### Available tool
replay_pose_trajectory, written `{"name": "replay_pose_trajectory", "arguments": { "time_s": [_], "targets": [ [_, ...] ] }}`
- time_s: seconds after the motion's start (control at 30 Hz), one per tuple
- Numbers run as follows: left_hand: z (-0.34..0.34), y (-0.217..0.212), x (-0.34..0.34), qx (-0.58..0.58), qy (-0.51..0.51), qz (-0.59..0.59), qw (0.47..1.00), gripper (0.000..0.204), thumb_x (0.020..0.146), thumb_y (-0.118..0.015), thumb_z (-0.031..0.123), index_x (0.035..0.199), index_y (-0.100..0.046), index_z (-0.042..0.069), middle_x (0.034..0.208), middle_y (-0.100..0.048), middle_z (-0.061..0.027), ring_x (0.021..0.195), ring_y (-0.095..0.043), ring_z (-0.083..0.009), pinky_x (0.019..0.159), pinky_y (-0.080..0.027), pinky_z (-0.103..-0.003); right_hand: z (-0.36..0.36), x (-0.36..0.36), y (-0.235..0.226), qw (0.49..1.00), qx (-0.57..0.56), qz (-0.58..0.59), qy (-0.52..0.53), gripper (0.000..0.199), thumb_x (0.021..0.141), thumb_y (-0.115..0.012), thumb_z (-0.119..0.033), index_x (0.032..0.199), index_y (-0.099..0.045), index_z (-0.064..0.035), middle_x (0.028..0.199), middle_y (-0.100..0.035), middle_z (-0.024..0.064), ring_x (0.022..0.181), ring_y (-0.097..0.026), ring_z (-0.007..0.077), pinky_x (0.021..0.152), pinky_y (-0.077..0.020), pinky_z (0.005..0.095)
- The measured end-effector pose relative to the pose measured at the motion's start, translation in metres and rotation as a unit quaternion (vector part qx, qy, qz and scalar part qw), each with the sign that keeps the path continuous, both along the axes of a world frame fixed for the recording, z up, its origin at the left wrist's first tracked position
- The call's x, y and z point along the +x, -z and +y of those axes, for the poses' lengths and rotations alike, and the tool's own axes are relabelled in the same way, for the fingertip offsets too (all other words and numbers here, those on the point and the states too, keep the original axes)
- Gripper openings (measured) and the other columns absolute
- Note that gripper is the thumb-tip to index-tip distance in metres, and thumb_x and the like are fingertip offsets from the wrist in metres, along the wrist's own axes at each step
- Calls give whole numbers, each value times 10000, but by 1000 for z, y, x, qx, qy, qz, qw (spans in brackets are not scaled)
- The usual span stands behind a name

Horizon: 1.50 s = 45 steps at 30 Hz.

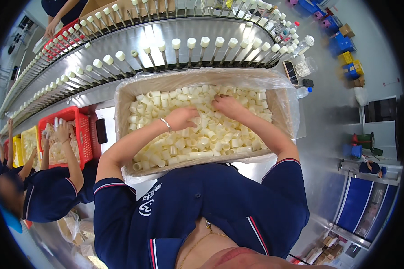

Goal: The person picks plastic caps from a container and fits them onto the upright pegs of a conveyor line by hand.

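Many short, cream-coloured plastic tube-like caps (197, 141) fill a large carton (280, 105) lined with clear plastic film, right in front of me. My left hand (182, 119), a silver bangle on its wrist, rests over the middle of the pile with its fingers bent and apart, touching the caps. Farther right and a little farther away, my right hand (227, 106) has its fingers drawn together at the caps, and its fingertips pinch at one there. The fingertips partly hide what they touch.
Beyond the carton curves a metal conveyor (121, 42) with rows of upright rods topped by white caps. A phone (290, 71) and a bottle (303, 92) lie to the right. Another phone (101, 131) and a red basket (85, 134), with a co-worker's hands in it, are at left.
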State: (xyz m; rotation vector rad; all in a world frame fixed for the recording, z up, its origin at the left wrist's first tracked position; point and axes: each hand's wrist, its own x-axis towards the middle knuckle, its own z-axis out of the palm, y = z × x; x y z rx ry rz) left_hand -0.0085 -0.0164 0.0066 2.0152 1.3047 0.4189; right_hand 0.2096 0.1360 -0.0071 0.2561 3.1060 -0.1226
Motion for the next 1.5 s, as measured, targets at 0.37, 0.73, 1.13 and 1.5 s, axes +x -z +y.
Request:
{"name": "replay_pose_trajectory", "arguments": {
  "time_s": [0.37,0.73,1.13,1.5],
  "targets": [
    [13,-62,-29,-3,-179,-261,948,290,844,-664,152,1104,-563,72,910,-517,-36,789,-519,-151,746,-474,-266,2,-6,-33,986,-4,-165,35,259,724,-608,-26,982,-590,-38,1028,-614,138,882,-634,280,707,-530,370],
    [118,-103,-104,291,-314,195,882,239,825,-631,199,1003,-577,48,933,-609,-119,948,-567,-318,804,-487,-404,-7,-9,-23,989,9,-138,47,339,746,-596,-14,1082,-567,-41,980,-624,110,927,-618,292,721,-524,365],
    [174,-92,-61,248,-188,315,897,300,786,-684,222,990,-558,42,999,-638,-106,993,-574,-309,823,-469,-419,19,-5,-87,635,-688,249,247,355,891,-622,-111,1231,-521,-85,936,-530,4,748,-548,96,722,-549,286],
    [-7,-41,10,83,-64,188,977,460,739,-719,256,1135,-567,76,1152,-522,-140,1069,-520,-321,879,-472,-419,27,-84,-117,597,-727,278,193,309,963,-538,-227,1204,-487,-41,1055,-643,94,625,-562,64,652,-541,262]
  ]
}}
